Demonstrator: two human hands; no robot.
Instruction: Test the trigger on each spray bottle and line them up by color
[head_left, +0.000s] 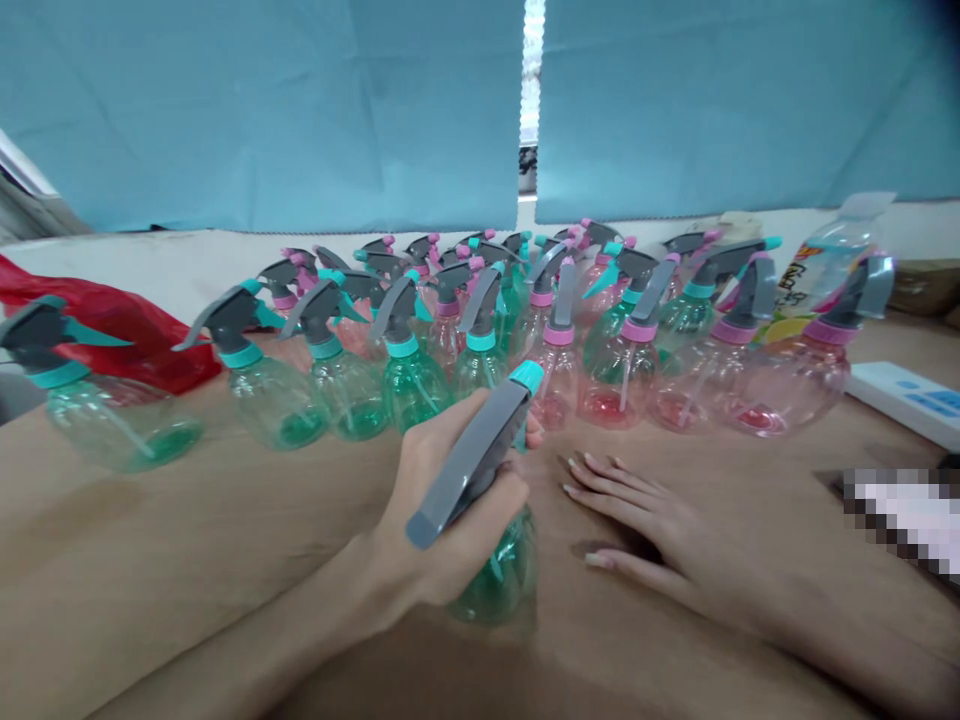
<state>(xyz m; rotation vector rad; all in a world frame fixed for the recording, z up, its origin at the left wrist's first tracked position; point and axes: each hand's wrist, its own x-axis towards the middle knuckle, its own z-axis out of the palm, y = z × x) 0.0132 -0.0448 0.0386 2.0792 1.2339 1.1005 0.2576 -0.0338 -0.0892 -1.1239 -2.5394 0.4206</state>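
My left hand (450, 520) is closed around the neck of a green spray bottle (499, 575) with a grey trigger head and a teal nozzle. The bottle is at the front of the wooden table, its nozzle pointing away from me. To its right, my right hand (645, 535) lies palm down on the tabletop, fingers stretched out and holding nothing. Just beyond both hands stand more spray bottles: green ones with teal collars, such as a green bottle (416, 385), and pink ones with pink collars, such as a pink bottle (615, 385).
Several rows of spray bottles fill the back of the table (300, 530). A red plastic bag (142, 330) lies at the left. At the right are a labelled clear bottle (825, 260), a white device with blue buttons (911, 405) and a pixelated object (907, 515). Blue sheeting (300, 110) hangs behind.
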